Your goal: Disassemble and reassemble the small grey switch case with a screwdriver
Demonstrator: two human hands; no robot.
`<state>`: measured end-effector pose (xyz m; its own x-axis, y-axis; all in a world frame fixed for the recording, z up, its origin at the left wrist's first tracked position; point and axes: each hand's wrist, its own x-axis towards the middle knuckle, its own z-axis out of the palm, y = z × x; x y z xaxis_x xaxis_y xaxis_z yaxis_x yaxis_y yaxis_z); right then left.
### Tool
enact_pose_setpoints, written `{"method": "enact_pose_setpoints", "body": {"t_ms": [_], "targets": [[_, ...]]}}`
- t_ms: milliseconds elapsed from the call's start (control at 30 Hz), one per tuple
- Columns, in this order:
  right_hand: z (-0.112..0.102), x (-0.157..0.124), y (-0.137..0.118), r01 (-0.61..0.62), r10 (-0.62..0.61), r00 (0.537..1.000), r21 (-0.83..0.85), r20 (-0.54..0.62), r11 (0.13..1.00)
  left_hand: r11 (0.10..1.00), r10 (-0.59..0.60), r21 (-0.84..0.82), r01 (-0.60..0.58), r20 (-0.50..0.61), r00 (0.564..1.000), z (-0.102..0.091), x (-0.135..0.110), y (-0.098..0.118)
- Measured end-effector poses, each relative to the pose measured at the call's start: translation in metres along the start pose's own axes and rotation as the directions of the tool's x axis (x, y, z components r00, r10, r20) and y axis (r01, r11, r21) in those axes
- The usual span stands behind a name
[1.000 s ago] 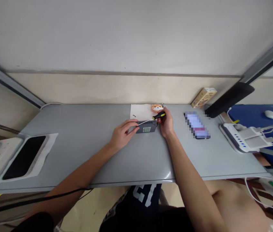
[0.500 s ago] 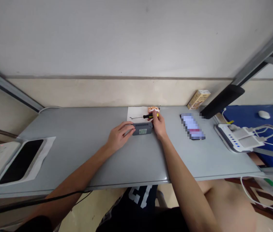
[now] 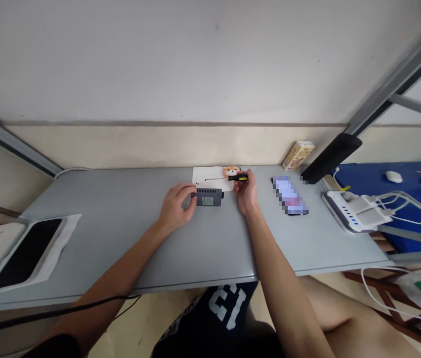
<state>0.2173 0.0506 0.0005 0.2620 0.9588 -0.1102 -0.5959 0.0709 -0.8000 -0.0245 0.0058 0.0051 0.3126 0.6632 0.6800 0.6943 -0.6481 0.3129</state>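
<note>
Nearby, a phone (image 3: 290,196) and charger (image 3: 348,213) flank the hands (image 3: 246,191).

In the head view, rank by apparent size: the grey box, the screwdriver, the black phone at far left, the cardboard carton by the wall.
Largest to smallest:
1. black phone, though it lies nearer the camera
2. grey box
3. cardboard carton, close to the box, so unsure
4. screwdriver

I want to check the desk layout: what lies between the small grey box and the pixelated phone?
In the head view, the right hand holding a screwdriver lies between the grey box and the phone.
</note>
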Motion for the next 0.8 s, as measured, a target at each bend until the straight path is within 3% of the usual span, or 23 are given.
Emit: {"method": "enact_pose_setpoints", "body": {"t_ms": [167,367,567,800], "targets": [[-0.008,0.002,-0.011,0.079,-0.069,0.995,0.144,-0.075,0.986,0.983,0.104,0.14,-0.115,0.087,0.991,0.004,0.019,0.015],[-0.016,-0.008,-0.018,0.049,-0.038,0.997,0.176,-0.07,0.983,0.976,0.21,0.045,-0.214,0.083,0.974,0.021,0.03,0.025],[-0.019,-0.011,-0.017,0.042,-0.024,0.996,0.208,-0.087,0.977,0.992,0.125,0.037,-0.123,-0.059,0.99,0.028,0.02,0.032],[-0.019,-0.01,-0.016,0.053,-0.035,0.993,0.155,-0.114,0.986,0.998,0.048,0.036,-0.047,-0.027,0.998,0.03,0.014,0.031]]}}
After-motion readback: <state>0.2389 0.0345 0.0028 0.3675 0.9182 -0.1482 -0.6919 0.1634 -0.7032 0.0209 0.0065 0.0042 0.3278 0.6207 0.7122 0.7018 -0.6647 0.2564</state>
